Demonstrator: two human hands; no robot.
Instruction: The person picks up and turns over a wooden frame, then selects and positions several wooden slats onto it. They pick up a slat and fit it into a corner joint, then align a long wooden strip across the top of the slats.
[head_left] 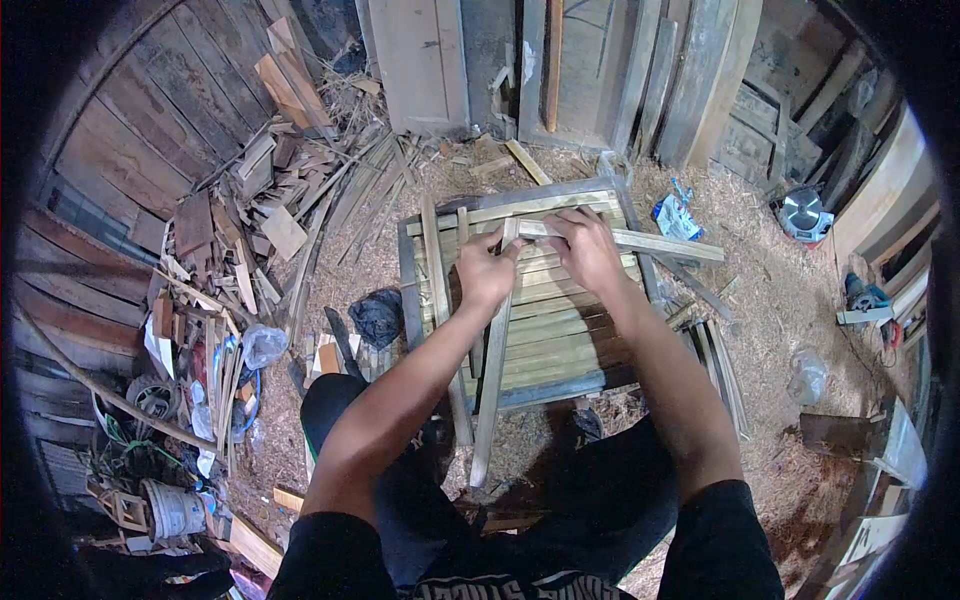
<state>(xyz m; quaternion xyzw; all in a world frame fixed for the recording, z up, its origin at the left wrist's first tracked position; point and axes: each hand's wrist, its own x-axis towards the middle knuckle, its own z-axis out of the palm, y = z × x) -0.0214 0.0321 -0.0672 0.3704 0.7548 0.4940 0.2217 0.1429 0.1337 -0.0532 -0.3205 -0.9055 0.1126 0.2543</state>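
Observation:
My left hand (487, 268) is closed round the upper end of a long wooden strip (490, 400), which slants down toward my legs. With bent fingers, my right hand (587, 250) grips a second wooden strip (672, 245) that reaches out to the right. The two strips meet at a corner between my hands; the joint is partly covered by my fingers. Beneath them lies a slatted wooden panel (550, 345) with a dark frame. Two more loose strips, the longer one (437, 290) at the left, rest on the panel.
Scrap wood (285, 235) is piled at the left, near a dark plastic bag (377, 318) and a white bucket (173, 508). A blue-and-white packet (677, 218), a circular saw (803, 213) and another power tool (866, 300) lie on the right. Boards (415, 65) lean behind.

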